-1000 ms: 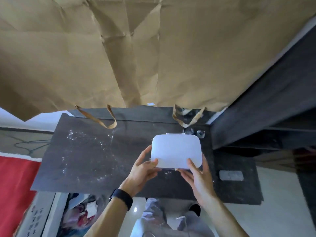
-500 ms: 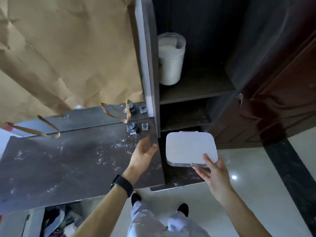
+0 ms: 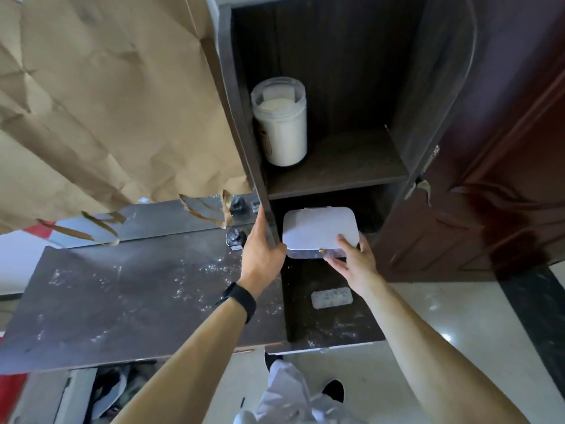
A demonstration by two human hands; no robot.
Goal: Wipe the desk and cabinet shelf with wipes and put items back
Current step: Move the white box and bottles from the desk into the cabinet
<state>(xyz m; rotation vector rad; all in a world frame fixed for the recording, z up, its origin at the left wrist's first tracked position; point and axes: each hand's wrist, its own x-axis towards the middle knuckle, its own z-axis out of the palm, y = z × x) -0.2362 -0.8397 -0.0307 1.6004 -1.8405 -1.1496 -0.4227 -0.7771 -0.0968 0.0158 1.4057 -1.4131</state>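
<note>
A white rounded box (image 3: 318, 229) sits partly inside the cabinet's lower compartment, below the shelf (image 3: 336, 175). My right hand (image 3: 351, 260) holds its near edge, thumb on the lid and fingers underneath. My left hand (image 3: 263, 249) grips the front edge of the cabinet side panel (image 3: 241, 117), thumb on the compartment side. A white lidded jar (image 3: 279, 120) stands on the shelf above, at its left. The dark desk (image 3: 137, 295) to the left shows white streaks and specks. A flat grey-white packet (image 3: 331, 297) lies on the dark surface below my right hand.
Crumpled brown paper (image 3: 107, 102) hangs behind the desk, with torn strips over its back edge. Two small dark items (image 3: 235, 237) sit by the cabinet panel. A dark red door (image 3: 504, 179) stands at the right. Clutter lies under the desk by the pale floor.
The view swung from the desk to the cabinet. My left hand let go of the white box and took the panel edge. My right hand carried the box into the lower compartment.
</note>
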